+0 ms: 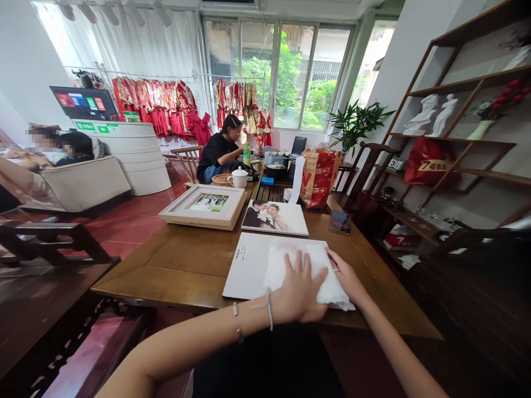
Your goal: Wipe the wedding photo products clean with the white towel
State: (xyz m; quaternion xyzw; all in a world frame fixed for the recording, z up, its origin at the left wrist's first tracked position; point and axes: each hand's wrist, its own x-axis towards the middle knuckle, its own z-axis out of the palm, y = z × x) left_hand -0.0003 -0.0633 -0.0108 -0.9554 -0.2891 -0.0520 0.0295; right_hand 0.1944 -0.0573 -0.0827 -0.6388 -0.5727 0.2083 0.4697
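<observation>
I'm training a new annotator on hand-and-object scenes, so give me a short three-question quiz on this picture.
1. True or false: the left hand lies flat on the white cloth.
2. The cloth rests on: A) a plate, B) the white board, C) a keyboard.
3. Which hand touches the cloth's right edge?
Key: 1 true; 2 B; 3 the right hand.
</observation>
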